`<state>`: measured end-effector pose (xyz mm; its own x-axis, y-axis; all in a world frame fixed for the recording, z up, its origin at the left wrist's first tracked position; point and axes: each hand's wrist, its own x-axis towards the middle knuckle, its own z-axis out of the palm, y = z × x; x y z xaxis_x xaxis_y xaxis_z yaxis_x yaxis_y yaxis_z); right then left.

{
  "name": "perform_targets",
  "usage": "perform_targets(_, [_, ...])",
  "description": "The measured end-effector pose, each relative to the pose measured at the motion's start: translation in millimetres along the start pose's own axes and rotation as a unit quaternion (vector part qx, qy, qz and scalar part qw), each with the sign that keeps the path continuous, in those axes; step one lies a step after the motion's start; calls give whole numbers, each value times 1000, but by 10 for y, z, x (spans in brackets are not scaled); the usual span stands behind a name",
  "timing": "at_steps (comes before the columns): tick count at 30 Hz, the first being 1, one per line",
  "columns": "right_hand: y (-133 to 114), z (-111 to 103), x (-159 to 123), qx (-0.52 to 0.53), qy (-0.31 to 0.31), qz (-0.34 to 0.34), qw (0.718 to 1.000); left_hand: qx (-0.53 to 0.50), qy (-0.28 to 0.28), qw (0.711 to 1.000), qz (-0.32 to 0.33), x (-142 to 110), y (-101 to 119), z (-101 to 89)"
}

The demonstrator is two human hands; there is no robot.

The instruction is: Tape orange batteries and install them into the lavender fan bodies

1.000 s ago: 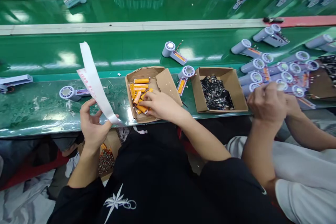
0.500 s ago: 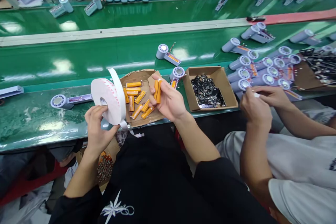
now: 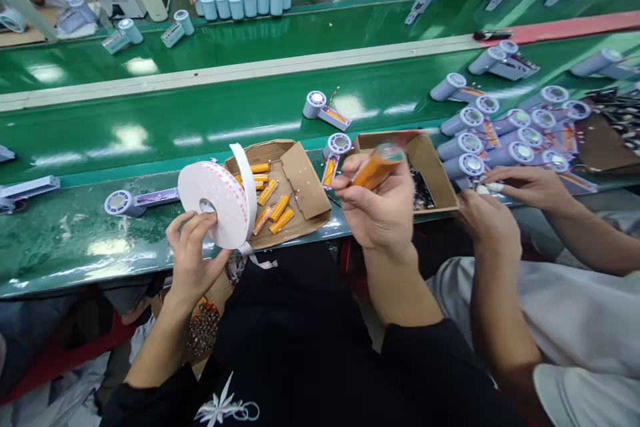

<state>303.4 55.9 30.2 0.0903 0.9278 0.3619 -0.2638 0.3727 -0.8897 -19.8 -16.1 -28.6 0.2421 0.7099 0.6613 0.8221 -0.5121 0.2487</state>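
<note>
My left hand (image 3: 193,253) grips a roll of white double-sided tape (image 3: 217,197) by its core and lower edge, with a loose strip standing off its right side. In my right hand (image 3: 385,217), fingers are closed round orange battery cells (image 3: 373,172), smeared by motion; I cannot tell exactly how many. Several more orange battery cells (image 3: 281,208) lie in a cardboard tray (image 3: 307,177) between my hands. Just beyond my right hand stand a lilac fan-like housing (image 3: 337,144) with an orange cell in its handle and a cardboard box (image 3: 445,197) of black parts.
Many lilac housings (image 3: 515,147) crowd the bench at right, where a co-worker's hands (image 3: 493,207) handle a small white piece. Another housing (image 3: 120,203) lies left of the tape. On the green belt (image 3: 210,120) rests one housing (image 3: 316,104). Blue cylinders (image 3: 250,5) stand across the line.
My right hand has swung right and turned, carrying the orange cells from over the tray to in front of the box. My left hand still holds the tape roll. A hand opposite left a blue housing.
</note>
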Motion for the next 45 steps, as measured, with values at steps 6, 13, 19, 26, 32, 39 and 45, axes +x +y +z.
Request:
perform_targets(6, [83, 110, -172, 31, -54, 120, 991, 2, -6, 998, 62, 92, 64, 0])
perform_targets(13, [28, -96, -237, -152, -183, 117, 964, 14, -39, 994, 103, 154, 123, -96])
perform_targets(19, [-79, -248, -187, -198, -173, 84, 961, 23, -41, 994, 100, 159, 132, -119])
perform_targets(26, [-28, -259, -317, -19, -73, 220, 973, 31, -50, 992, 113, 179, 207, -102])
perform_targets(32, [-50, -155, -283, -8, -136, 228, 964, 52, -83, 982, 158, 174, 242, -120])
perform_targets(39, [-47, -77, -299, 2, -109, 215, 970, 85, -105, 972, 194, 216, 307, -182])
perform_targets(45, [163, 191, -547, 76, 123, 96, 985, 47, -22, 989, 138, 164, 548, 1])
